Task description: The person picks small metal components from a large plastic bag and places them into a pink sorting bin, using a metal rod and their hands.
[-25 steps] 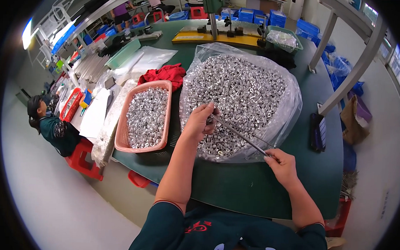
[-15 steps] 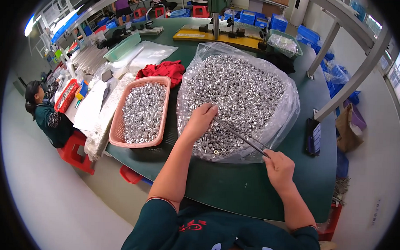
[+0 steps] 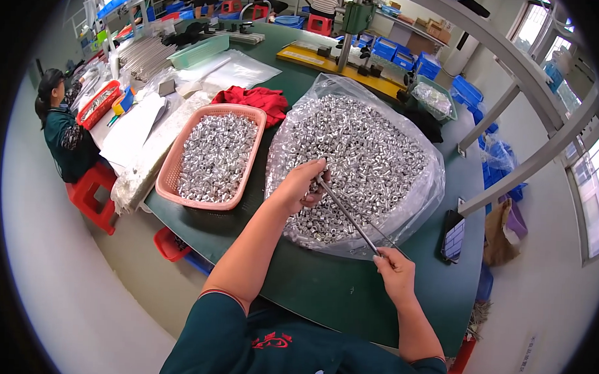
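Note:
My right hand (image 3: 395,272) is closed on the near end of a slim dark metal rod (image 3: 348,217), and a second, thinner rod (image 3: 387,235) sticks out of the same grip. At the first rod's far end my left hand (image 3: 306,186) is closed, thumb and fingers pinched round the tip; whether a small part is in that pinch I cannot make out. Both hands are over the near part of a clear plastic bag (image 3: 426,198), spread wide and full of small silver metal sleeves (image 3: 360,146). To its left stands a pink plastic basket (image 3: 167,176) of similar sleeves (image 3: 216,159).
A red cloth (image 3: 253,101) lies behind the basket. A phone (image 3: 453,237) rests on the green table (image 3: 329,280) at right, near a grey metal frame (image 3: 494,184). A yellow-based fixture (image 3: 304,56) stands at the back. At left, a co-worker (image 3: 67,129) sits on a red stool.
The whole view has shifted and tilted. My right hand has come lower and slightly left with the rods, which slant more steeply. My left hand stays at the rod's far end, its fingers more curled.

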Demonstrator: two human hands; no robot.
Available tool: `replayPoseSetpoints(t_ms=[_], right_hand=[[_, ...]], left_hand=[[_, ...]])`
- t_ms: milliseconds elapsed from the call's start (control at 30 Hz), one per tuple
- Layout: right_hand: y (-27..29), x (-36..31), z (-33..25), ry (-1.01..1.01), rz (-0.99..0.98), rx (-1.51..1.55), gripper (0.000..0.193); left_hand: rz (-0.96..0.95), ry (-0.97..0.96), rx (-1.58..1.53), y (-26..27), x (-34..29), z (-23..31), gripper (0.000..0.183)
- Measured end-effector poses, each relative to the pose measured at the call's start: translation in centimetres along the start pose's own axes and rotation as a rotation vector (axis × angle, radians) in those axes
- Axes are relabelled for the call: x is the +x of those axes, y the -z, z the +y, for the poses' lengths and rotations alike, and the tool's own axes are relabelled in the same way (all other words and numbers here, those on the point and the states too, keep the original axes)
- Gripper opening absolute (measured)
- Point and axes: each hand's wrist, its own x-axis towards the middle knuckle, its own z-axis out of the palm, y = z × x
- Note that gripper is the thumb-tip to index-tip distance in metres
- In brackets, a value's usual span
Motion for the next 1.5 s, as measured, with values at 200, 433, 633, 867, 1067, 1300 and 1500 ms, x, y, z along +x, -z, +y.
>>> replayPoseSetpoints(t_ms=[200,433,633,867,1067,1300,1500], right_hand=[[0.2,0.2,0.3,-0.061,0.038,0.083,0.020],[1.3,0.7,-1.7,0.418,0.218,-0.393,0.016],[1.7,0.6,-1.7,0.413,0.191,-0.427,0.018],[0.6,0.4,-0.3,0.194,0.091,-0.191,0.016],[0.8,0.1,-1.1,0.205,0.134,-0.258,0.017],[0.5,-0.2,-2.6,0.415,0.279,-0.629,0.018],[0.0,0.2,-0.7,0.269,0.187,-0.245,0.018]], left_hand=[[-0.082,0.034,-0.078,-0.1,0.0,0.1,0.026],[0.043,-0.097,0.321,0.1,1.0,-0.9,0.027],[-0.009,-0.073,0.367,-0.6,0.5,-0.5,0.031],[0.023,0.082,0.076,-0.5,0.1,-0.2,0.033],[0.025,0.071,0.117,-1.0,-0.1,-0.1,0.032],[0.208,-0.359,0.623,-0.7,1.9,-3.3,0.031],[-0.015,0.066,0.018,-1.3,0.3,-0.8,0.030]])
